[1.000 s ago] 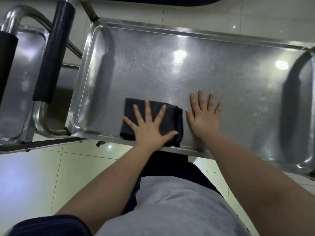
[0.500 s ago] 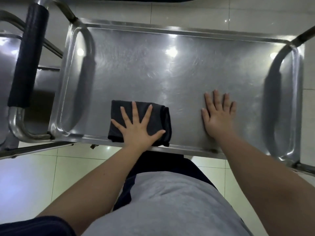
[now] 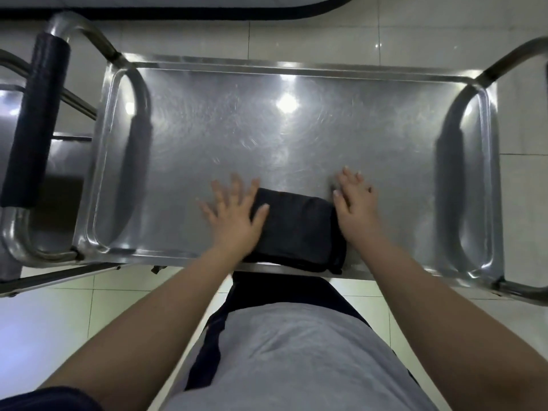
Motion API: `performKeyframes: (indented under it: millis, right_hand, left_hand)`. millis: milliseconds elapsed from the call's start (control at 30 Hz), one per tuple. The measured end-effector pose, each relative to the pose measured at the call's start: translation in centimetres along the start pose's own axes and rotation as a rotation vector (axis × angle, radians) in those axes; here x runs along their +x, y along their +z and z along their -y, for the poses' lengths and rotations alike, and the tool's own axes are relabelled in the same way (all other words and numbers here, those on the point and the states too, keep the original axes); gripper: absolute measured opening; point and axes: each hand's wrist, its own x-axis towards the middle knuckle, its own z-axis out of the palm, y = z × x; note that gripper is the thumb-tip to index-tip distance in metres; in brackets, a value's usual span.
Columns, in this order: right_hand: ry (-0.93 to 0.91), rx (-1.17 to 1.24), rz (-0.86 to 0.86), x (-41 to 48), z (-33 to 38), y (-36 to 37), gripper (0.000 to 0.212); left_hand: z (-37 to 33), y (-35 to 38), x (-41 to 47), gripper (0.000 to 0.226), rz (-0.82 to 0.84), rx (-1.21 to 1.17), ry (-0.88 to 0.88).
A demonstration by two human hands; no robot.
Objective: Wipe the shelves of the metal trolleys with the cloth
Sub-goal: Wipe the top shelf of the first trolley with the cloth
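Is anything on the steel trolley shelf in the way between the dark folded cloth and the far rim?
Nothing visible does. The dark folded cloth lies at the near rim, left hand and right hand flanking it; only bare steel trolley shelf shows beyond.

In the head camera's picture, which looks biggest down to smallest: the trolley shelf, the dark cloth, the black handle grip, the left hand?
1. Trolley shelf.
2. Dark cloth and black handle grip: look alike; the grip sits nearer the camera, so unranked.
3. Left hand.
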Motion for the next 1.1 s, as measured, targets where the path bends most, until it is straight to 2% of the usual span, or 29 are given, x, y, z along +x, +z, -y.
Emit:
performKeyframes:
  millis: [67,133,233,433,667,767,933,1100]
  right_hand:
    - [-0.16,-0.211,0.03,-1.3,2.1,2.4,0.056]
    - [-0.294,-0.456,0.071,-2.7,4.2,5.3,0.062]
    - [-0.36,-0.624,0.111,-4.9,6.1,8.7,0.07]
    - [-0.384,-0.632,0.212,-4.5,7.2,10.5,0.063]
    - [-0.286,-0.638,0.201,10.8,13.3,9.5,0.063]
    - [-0.254,-0.644,0.184,13.8,14.5,9.2,0.064]
    - [-0.332,-0.658,0.144,9.7,12.5,9.5,0.066]
    - [-0.44,-0.626,0.131,-1.5,8.4,9.7,0.067]
  left_hand:
    - [3.5,-1.2,2.5,0.059,-0.038,0.026,-0.074]
    - [6.6,-2.2,4.4,0.059,-0.05,0.106,-0.074]
    - [9.0,-2.8,5.9,0.06,-0.053,0.185,-0.04]
    - [9.6,-2.5,6.2,0.061,-0.08,0.184,0.003]
    - [10.1,-1.9,6.5,0.059,-0.096,0.149,0.014]
    - [10.2,-1.8,6.6,0.06,-0.095,0.14,0.019]
    - [10.2,-1.8,6.6,0.06,-0.09,0.154,0.039]
    - [10.2,-1.7,6.6,0.06,-0.097,0.128,0.061]
